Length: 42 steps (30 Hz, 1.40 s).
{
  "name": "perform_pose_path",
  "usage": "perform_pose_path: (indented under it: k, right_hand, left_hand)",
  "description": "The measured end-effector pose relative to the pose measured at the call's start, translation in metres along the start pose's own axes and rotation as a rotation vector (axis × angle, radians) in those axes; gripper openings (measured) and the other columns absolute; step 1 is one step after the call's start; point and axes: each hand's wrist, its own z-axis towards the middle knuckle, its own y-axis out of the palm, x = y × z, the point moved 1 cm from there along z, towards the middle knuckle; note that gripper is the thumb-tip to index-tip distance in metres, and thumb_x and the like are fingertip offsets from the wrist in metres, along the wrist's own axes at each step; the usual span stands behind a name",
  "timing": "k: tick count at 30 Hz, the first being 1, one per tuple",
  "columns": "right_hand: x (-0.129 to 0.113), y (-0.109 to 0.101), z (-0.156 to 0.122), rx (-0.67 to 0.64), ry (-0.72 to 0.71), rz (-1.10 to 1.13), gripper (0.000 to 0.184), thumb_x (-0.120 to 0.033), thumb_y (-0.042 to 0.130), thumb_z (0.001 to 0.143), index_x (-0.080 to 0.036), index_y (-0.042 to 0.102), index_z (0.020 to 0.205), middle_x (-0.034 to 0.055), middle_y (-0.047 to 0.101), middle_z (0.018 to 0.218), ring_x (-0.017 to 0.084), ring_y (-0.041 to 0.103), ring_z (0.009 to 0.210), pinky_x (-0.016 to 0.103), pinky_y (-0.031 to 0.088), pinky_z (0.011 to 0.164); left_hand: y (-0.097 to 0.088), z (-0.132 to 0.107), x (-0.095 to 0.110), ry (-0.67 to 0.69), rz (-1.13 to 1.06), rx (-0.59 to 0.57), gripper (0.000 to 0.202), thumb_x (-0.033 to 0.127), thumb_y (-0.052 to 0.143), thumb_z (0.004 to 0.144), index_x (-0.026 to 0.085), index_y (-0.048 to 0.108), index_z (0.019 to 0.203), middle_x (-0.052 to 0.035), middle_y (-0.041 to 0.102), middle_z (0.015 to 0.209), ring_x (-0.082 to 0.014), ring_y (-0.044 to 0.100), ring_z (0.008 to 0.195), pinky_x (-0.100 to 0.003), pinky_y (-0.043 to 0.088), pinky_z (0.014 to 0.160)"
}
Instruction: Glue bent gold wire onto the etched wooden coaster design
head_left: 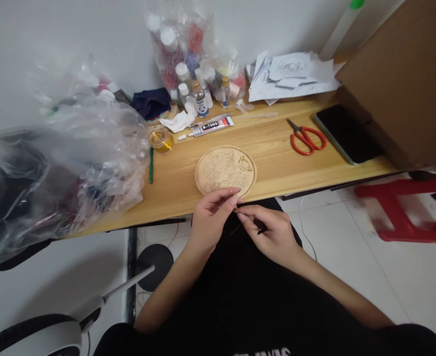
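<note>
A round wooden plaque (218, 173) with a line drawing lies near the table's front edge; gold wire outlines a small shape at its upper right. Just over its lower rim, my left hand (212, 210) is closed in a pinch on a thin gold wire (232, 192). My right hand (269, 230) meets it fingertip to fingertip, closed around a slim dark tool (261, 231) whose end shows below the fingers. Most of that tool is hidden, so its kind is unclear. A fine strand hangs beneath the fingertips.
Orange-handled scissors (307, 138) and a phone (347, 133) lie at right, beside a cardboard box (403, 89). Behind the plaque are a glue tube (212, 126), a wire spool (161, 140) and small bottles (201, 101). Plastic bags (106, 153) cover the left; a green stick (151, 165) lies nearby.
</note>
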Motion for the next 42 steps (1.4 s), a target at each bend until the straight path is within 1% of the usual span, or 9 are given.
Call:
perform_pose_path:
  k: [7,9,12,16,21,24,30,36,42]
  right_hand:
    - [0.006,-0.008,-0.002,0.005,0.048,-0.033,0.013,-0.015,0.059,0.089,-0.017,0.071,0.091,-0.0030,0.066,0.063,0.006,0.056,0.049,0.017,0.048,0.051]
    - [0.009,-0.010,-0.003,0.018,0.075,-0.046,0.012,-0.017,0.060,0.088,-0.017,0.072,0.089,-0.0026,0.067,0.063,0.006,0.055,0.048,0.017,0.048,0.049]
    - [0.017,-0.015,-0.002,0.056,0.129,-0.074,0.011,-0.020,0.061,0.089,-0.017,0.072,0.087,-0.0025,0.067,0.061,0.007,0.055,0.047,0.017,0.046,0.046]
    - [0.030,-0.037,0.005,0.144,0.182,-0.115,0.009,-0.022,0.065,0.087,-0.019,0.072,0.085,-0.0019,0.070,0.065,0.008,0.058,0.049,0.018,0.046,0.044]
    - [0.042,-0.087,0.018,0.328,0.107,-0.342,0.005,-0.022,0.070,0.084,-0.023,0.074,0.088,-0.0017,0.071,0.071,0.008,0.059,0.055,0.021,0.045,0.050]
    - [0.044,-0.104,0.026,0.213,0.020,-0.509,0.004,-0.021,0.070,0.085,-0.023,0.072,0.088,-0.0039,0.067,0.063,0.007,0.056,0.051,0.020,0.041,0.049]
    - [0.050,-0.087,0.046,-0.117,-0.105,-0.566,0.010,-0.020,0.061,0.089,-0.020,0.071,0.090,0.0006,0.072,0.071,0.012,0.064,0.055,0.022,0.046,0.051]
    - [0.052,-0.069,0.068,-0.264,-0.121,-0.590,0.016,-0.013,0.056,0.089,-0.018,0.070,0.095,0.0035,0.078,0.087,0.015,0.072,0.068,0.023,0.053,0.058]
    - [0.049,-0.073,0.080,-0.309,-0.148,-0.677,0.013,-0.012,0.056,0.089,-0.017,0.067,0.088,0.0008,0.069,0.067,0.012,0.062,0.053,0.024,0.044,0.048]
  left_hand:
    - [-0.003,0.002,-0.002,0.042,0.176,-0.030,0.017,0.031,0.071,0.082,0.020,0.074,0.095,-0.0045,0.077,0.090,-0.0155,0.072,0.082,-0.030,0.058,0.079]
    - [-0.014,0.009,0.000,0.199,0.412,0.029,0.017,0.031,0.067,0.087,0.020,0.073,0.099,-0.0062,0.077,0.095,-0.0175,0.072,0.089,-0.034,0.057,0.083]
    - [-0.036,0.026,0.002,0.567,0.958,0.100,0.020,0.028,0.060,0.091,0.017,0.073,0.103,-0.0130,0.074,0.111,-0.0264,0.068,0.106,-0.048,0.051,0.097]
    - [-0.066,0.041,-0.004,0.683,1.303,-0.108,0.031,0.033,0.054,0.096,0.013,0.068,0.115,-0.0217,0.056,0.141,-0.0342,0.059,0.125,-0.053,0.049,0.102]
    - [-0.080,0.030,-0.013,0.709,1.395,-0.258,0.044,0.037,0.048,0.100,0.016,0.051,0.138,-0.0214,0.049,0.147,-0.0345,0.051,0.135,-0.052,0.047,0.105]
    - [-0.076,0.018,-0.015,0.746,1.421,-0.201,0.043,0.032,0.056,0.096,0.019,0.052,0.136,-0.0212,0.053,0.142,-0.0350,0.055,0.129,-0.052,0.049,0.102]
    - [-0.060,0.005,-0.019,0.810,1.412,-0.038,0.029,0.013,0.062,0.088,0.022,0.064,0.116,-0.0131,0.066,0.115,-0.0280,0.065,0.108,-0.050,0.052,0.099]
    - [-0.059,0.005,-0.019,0.769,1.264,-0.158,0.035,0.001,0.061,0.084,0.014,0.065,0.116,-0.0168,0.062,0.127,-0.0307,0.059,0.124,-0.052,0.053,0.102]
    - [-0.062,0.001,-0.015,0.786,1.275,-0.216,0.034,-0.001,0.060,0.085,0.016,0.068,0.113,-0.0143,0.066,0.124,-0.0276,0.062,0.121,-0.048,0.052,0.102]
